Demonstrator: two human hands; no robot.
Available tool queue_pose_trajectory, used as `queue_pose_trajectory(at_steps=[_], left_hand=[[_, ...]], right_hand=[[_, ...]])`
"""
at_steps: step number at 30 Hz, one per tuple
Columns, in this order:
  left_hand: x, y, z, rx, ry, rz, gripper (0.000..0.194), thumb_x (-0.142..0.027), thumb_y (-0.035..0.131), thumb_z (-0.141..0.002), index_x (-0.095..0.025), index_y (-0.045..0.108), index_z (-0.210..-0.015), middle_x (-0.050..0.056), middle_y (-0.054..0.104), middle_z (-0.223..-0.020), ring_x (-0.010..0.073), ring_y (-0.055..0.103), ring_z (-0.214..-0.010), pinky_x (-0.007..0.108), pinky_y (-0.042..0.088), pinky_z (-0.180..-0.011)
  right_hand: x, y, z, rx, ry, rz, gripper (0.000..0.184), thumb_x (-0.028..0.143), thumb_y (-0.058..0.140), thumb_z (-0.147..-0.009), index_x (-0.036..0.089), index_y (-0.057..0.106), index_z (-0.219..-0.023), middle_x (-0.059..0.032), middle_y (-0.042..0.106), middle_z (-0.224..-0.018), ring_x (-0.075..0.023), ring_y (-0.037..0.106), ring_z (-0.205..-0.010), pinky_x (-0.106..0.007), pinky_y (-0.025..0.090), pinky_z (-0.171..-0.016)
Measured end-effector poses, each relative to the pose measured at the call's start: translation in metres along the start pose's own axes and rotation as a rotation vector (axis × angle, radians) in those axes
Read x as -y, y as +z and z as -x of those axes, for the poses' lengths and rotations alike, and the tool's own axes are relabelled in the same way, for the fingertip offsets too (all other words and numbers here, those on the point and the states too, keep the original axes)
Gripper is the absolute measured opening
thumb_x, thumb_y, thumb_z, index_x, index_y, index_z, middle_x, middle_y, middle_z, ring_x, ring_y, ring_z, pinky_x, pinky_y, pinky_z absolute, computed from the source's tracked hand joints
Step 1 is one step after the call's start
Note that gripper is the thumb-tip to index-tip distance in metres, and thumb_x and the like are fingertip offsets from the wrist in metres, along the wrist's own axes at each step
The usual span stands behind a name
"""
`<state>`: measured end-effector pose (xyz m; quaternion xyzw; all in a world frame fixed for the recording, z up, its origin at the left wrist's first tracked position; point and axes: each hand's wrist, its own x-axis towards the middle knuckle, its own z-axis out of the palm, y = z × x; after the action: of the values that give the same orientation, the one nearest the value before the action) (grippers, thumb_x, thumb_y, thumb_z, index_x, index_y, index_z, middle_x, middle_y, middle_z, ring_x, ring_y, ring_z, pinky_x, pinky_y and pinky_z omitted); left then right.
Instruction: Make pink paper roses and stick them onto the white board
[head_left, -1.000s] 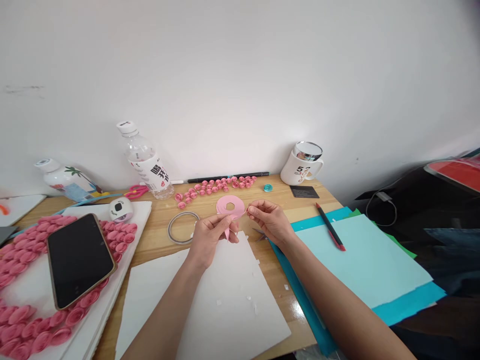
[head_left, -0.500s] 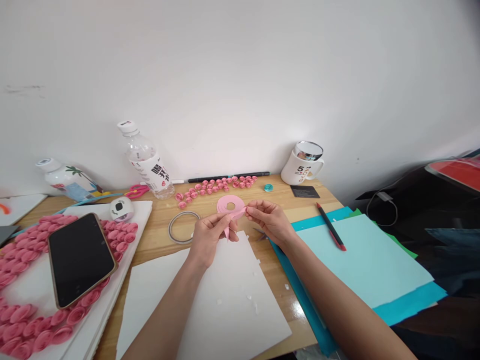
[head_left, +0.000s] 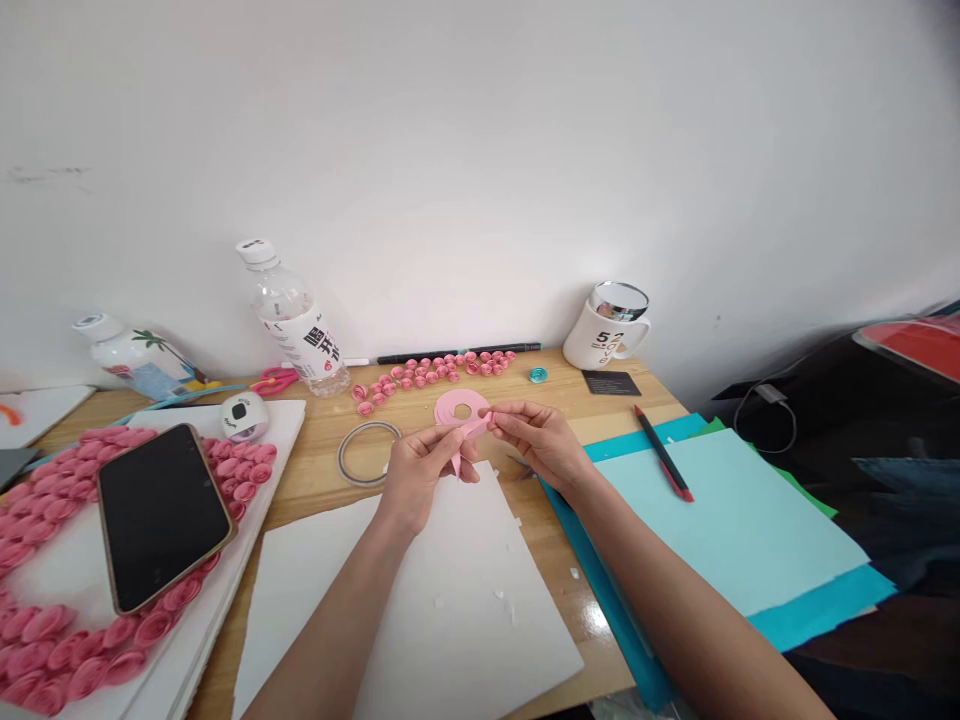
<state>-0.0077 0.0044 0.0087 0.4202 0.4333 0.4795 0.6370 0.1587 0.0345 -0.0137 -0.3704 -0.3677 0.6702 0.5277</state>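
A pink paper strip (head_left: 475, 430) stretches between my two hands above the top edge of a white sheet (head_left: 450, 590). My left hand (head_left: 427, 470) pinches it, and a loose end hangs below the fingers. At the strip's right end, the fingertips of my right hand (head_left: 536, 435) are closed on it; a small rolled part there is mostly hidden. Just behind lies a flat pink paper ring (head_left: 448, 406). Several small rolled pink paper roses (head_left: 421, 378) sit farther back, with one teal paper roll (head_left: 538, 375) to their right.
Left are a phone (head_left: 165, 520) on a board of pink roses (head_left: 150, 630), a tape roll (head_left: 341, 460), a water bottle (head_left: 304, 330) and pink scissors (head_left: 274, 380). Right are a mug (head_left: 592, 335), a black card (head_left: 611, 383) and a pen (head_left: 664, 455) on blue paper (head_left: 735, 520).
Both hands stay almost in place, still holding the pink strip. Only a slight shift of the whole view shows, and the fingers of my right hand have moved a little.
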Motion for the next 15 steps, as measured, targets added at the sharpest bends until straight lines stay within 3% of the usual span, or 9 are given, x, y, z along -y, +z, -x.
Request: queue_pose_trajectory(at_steps=[10,15], left_hand=[[0.0033,-0.0003,0.0002,0.025,0.0,-0.015,0.019,-0.029,0.063,-0.074,-0.013,0.065,-0.064,0.001,0.061,-0.062,0.0104,0.056,-0.049,0.025,0.043,-0.052],[0.0027,-0.0004,-0.0002,0.021,0.006,-0.009,0.019,-0.03,0.064,-0.074,-0.013,0.066,-0.067,0.001,0.06,-0.063,0.0104,0.056,-0.049,0.025,0.043,-0.053]], right_hand=[[-0.0014,-0.0008,0.0006,-0.028,-0.004,0.046,0.017,0.026,0.081,-0.055,0.019,0.069,-0.065,0.0021,0.066,-0.063,-0.0062,0.056,-0.056,-0.02,0.046,-0.059],[-0.0013,0.0004,-0.0003,-0.046,-0.033,0.007,0.016,0.028,0.081,-0.057,0.019,0.071,-0.066,0.0003,0.07,-0.072,-0.0066,0.058,-0.063,-0.02,0.049,-0.066]])
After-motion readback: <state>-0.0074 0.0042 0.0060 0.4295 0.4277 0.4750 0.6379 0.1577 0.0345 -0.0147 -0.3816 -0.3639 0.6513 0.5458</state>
